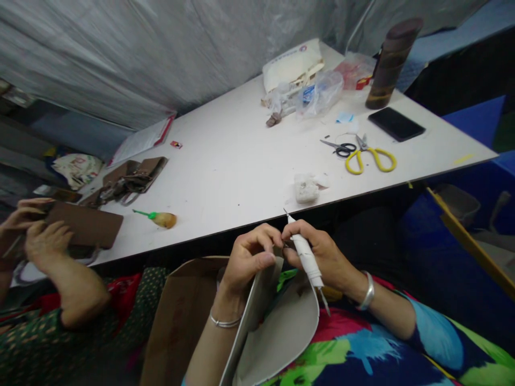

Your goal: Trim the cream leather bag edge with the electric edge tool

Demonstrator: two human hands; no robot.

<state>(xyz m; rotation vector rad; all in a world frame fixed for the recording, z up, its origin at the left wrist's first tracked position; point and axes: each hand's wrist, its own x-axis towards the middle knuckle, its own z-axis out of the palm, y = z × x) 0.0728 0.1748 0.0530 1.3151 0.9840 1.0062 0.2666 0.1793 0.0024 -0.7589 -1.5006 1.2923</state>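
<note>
In my lap lies a bent grey-beige sheet piece point(281, 343) with a pale edge, its upper end at my fingers. My left hand point(251, 254) is closed at that upper end, thumb and fingertips pinching it. My right hand point(322, 254) grips a white-wrapped tool point(306, 260) with a thin metal point at each end, one pointing up and away, the other down. Its fingertips meet those of my left hand at a small dark bit too tiny to name. Just beyond, on the table point(225, 177), sits a white block in wrapping point(306, 188).
Yellow-handled scissors point(370, 160), small black scissors point(341, 148), a phone point(396, 124) and a tall bottle point(392, 64) stand or lie at right. A green-nozzled squeeze bottle point(161, 219) lies at left. A co-worker's hands point(46, 241) hold a brown panel point(90, 224). An open cardboard box point(177, 316) is beside me.
</note>
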